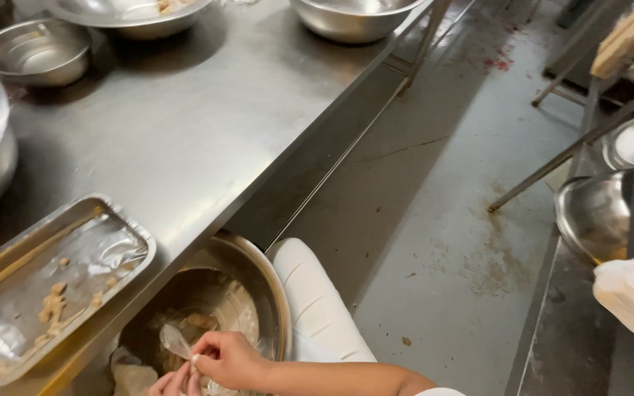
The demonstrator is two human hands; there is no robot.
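At the bottom of the head view my right hand (pixel 227 359) pinches a thin translucent scrap (pixel 175 340) over a large steel bowl (pixel 269 282) that rests on my lap, below the table edge. My left hand (pixel 172 383) shows only as fingers at the frame's bottom edge, touching the same scrap beside the right hand. Pale pieces lie inside the bowl. My knee in white cloth (pixel 313 301) sits just right of the bowl.
A steel tray (pixel 122 227) with small beige bits lies on the steel table (pixel 185 125) at left. Several steel bowls (pixel 34 51) stand at the far side. A grey floor (pixel 442 220) lies to the right, with another bowl (pixel 592 213) on a side shelf.
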